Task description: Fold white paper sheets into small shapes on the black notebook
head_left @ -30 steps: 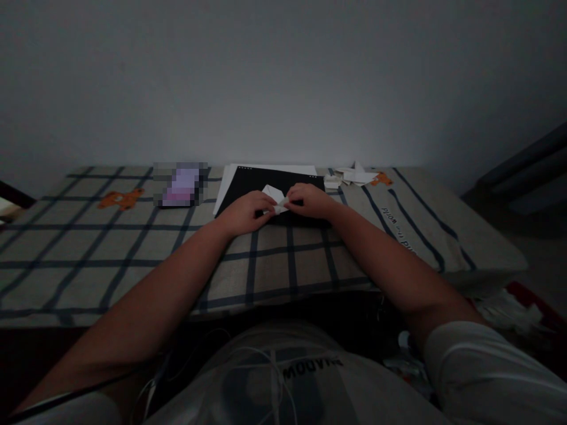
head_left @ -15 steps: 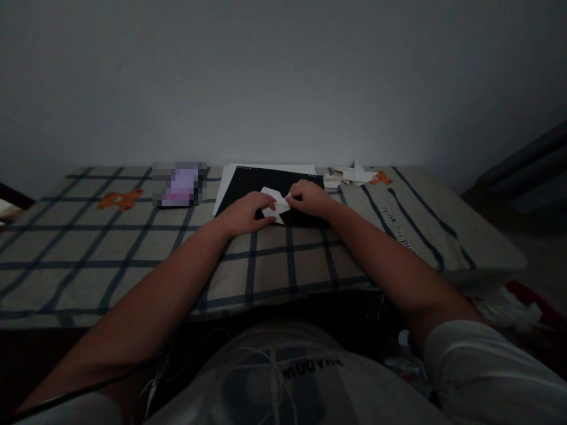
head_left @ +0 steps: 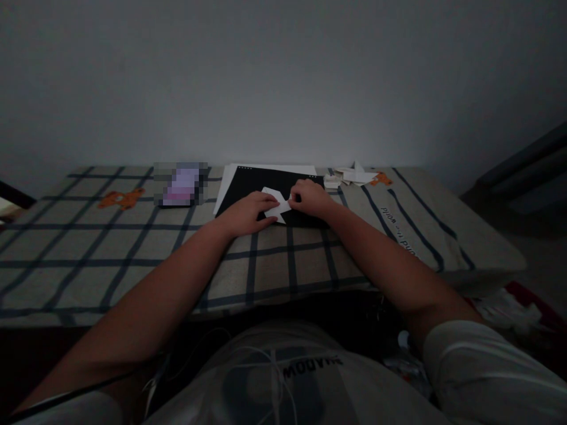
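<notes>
A small white folded paper piece [head_left: 275, 200] lies on a black board [head_left: 261, 180] at the far middle of the checked cloth. My left hand [head_left: 246, 213] presses on the paper's left and near side with flat fingers. My right hand [head_left: 309, 198] pinches the paper's right edge. Both forearms reach forward from the bottom of the view.
White sheets [head_left: 230, 172] lie under the black board. A blurred pinkish object [head_left: 181, 184] sits left of it. Several folded white paper shapes [head_left: 352, 175] lie at the far right. The cloth [head_left: 133, 254] carries dark stripes and orange bear prints [head_left: 120, 199]. A wall stands close behind.
The paper has been flattened onto the board and spread wider. My left fingers slid over it toward the right, and my right hand shifted slightly away.
</notes>
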Available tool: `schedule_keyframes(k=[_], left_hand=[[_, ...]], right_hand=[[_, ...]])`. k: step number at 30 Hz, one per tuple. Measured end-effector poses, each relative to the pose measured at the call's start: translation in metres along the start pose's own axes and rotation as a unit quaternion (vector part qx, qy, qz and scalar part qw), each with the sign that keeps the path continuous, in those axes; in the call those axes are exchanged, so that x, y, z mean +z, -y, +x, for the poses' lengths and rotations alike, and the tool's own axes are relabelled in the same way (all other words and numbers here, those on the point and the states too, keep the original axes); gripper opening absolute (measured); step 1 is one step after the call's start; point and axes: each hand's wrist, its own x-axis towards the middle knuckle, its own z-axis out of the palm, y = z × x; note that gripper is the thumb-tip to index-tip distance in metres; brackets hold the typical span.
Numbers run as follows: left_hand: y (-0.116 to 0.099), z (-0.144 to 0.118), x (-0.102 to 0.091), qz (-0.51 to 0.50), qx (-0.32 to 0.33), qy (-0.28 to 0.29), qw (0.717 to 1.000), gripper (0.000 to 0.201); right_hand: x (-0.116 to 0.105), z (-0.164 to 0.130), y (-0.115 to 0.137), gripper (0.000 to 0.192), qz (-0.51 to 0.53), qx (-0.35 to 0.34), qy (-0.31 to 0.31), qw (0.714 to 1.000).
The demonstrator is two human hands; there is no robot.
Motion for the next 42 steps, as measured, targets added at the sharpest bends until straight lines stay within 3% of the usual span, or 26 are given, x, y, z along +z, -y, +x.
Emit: schedule_keyframes(k=[4,7,10,22,32,42], left_hand=[[0.0,0.0,0.001,0.018,0.003,0.003,1.0,0.049],[-0.002,0.0,0.0,0.017,-0.004,0.005,1.0,0.048],[-0.003,0.0,-0.001,0.016,-0.011,0.01,1.0,0.047],[-0.001,0.0,0.0,0.005,-0.018,-0.007,1.0,0.044],[0.001,0.0,0.001,-0.009,-0.013,-0.013,1.0,0.044],[-0.001,0.0,0.001,0.003,-0.022,-0.008,1.0,0.046]], right_hand=[[-0.002,-0.001,-0.005,0.026,0.013,-0.088,-0.052,0.995],[-0.004,-0.001,-0.007,0.019,-0.001,-0.187,-0.021,0.982],[-0.006,-0.001,-0.004,0.021,-0.012,-0.224,0.02,0.974],[-0.016,-0.006,0.011,0.033,-0.023,-0.218,0.051,0.974],[-0.025,-0.004,0.001,0.023,-0.009,-0.196,0.081,0.977],[-0.021,-0.007,0.01,0.03,-0.039,-0.204,0.05,0.977]])
